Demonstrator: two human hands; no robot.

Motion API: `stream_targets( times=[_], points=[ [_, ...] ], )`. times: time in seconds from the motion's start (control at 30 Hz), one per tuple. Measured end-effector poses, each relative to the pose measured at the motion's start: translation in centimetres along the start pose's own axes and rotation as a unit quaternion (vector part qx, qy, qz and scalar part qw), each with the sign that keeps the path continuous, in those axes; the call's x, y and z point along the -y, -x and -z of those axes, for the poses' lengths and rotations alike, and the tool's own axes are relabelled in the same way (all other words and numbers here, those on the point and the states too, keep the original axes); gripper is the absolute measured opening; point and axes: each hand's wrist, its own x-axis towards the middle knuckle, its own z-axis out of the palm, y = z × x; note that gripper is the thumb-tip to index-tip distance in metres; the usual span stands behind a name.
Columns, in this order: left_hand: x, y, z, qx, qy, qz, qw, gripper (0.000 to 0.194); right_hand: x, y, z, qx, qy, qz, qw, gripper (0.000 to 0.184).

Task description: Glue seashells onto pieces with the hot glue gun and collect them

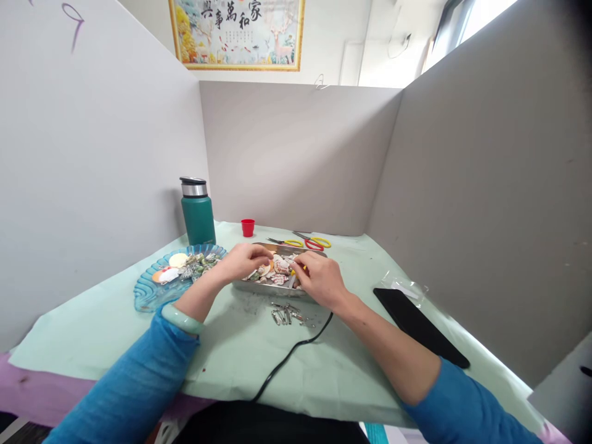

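A shallow metal tray [252,286] holds many small flat pieces [280,265], mostly white with red and orange markings. My left hand [244,259] reaches over its left side, fingers bent together and pointing down at the pieces. From the right, my right hand [320,280] comes over the tray with thumb and fingers pinched. A bit of yellow and a pale strip show beside those fingertips; what they grip is too small to tell. In front of the tray lies a pile of small silver metal clasps or pins [287,314].
A blue shell-shaped plate [147,296] with small pieces sits left, before a green bottle [198,219]. Behind the tray are a red cup [248,227] and scissors [314,244]. A black cord [291,353] crosses the front; a black flat case [419,327] and clear bag [407,287] lie right.
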Motion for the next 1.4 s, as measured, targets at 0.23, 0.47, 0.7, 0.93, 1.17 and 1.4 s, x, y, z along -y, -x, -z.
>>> stream_targets(
  times=[0.23,0.47,0.7,0.93,1.17,1.4],
  points=[
    [-0.8,0.2,-1.3,-0.012,-0.04,-0.015,0.999,0.023,0.5,0.1,0.2,-0.003,-0.038,0.02,0.999,0.022],
    [-0.4,0.0,-1.3,-0.032,-0.031,-0.018,0.999,0.027,0.5,0.1,0.1,0.002,-0.029,0.017,0.999,0.022],
    [-1.4,0.4,-2.2,0.043,0.156,-0.021,0.987,0.026,0.7,0.1,0.2,0.014,-0.033,0.016,0.999,0.022],
    [0.0,0.0,-2.6,0.055,0.214,-0.038,0.974,0.028,0.6,0.1,0.1,0.014,-0.028,0.015,0.999,0.022],
    [0.1,0.0,-3.1,0.032,0.206,-0.034,0.977,0.026,0.8,0.1,-0.1,0.024,-0.026,0.027,0.999,0.021],
    [0.1,0.0,-3.3,0.034,0.214,-0.028,0.976,0.027,0.5,0.1,0.1,0.02,-0.033,0.019,0.999,0.017]
  ],
)
